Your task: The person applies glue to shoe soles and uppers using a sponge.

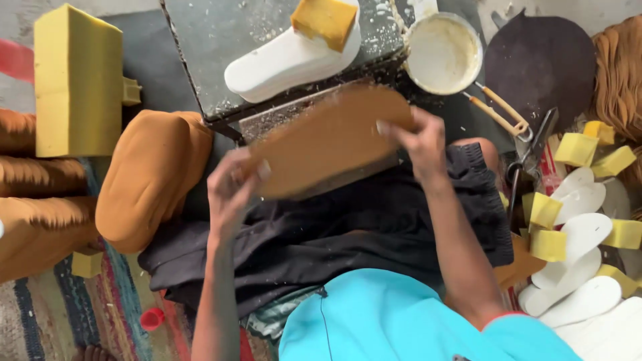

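Holding a tan sole-shaped sheet (pixel 331 137) over the lap, both hands are clamped on it: left hand (pixel 231 190) on the near end, right hand (pixel 418 140) on the far end. Just beyond the hands, the bench (pixel 214 40) carries a white foam sole (pixel 281 63) topped by a yellow sponge (pixel 324 20); a glue pot (pixel 441 53) stands beyond the right hand.

A: Count time! One brown sole piece (pixel 328 144), gripped by two hands: left hand (pixel 231 190), right hand (pixel 418 140).

B: One white sole (pixel 281 63) on the metal table (pixel 214 40), one yellow foam block (pixel 324 20) on top.

A: One glue bowl (pixel 443 53), one big yellow foam slab (pixel 77 80).

B: White soles piled right (pixel 582 234), roughly six, hard to tell.
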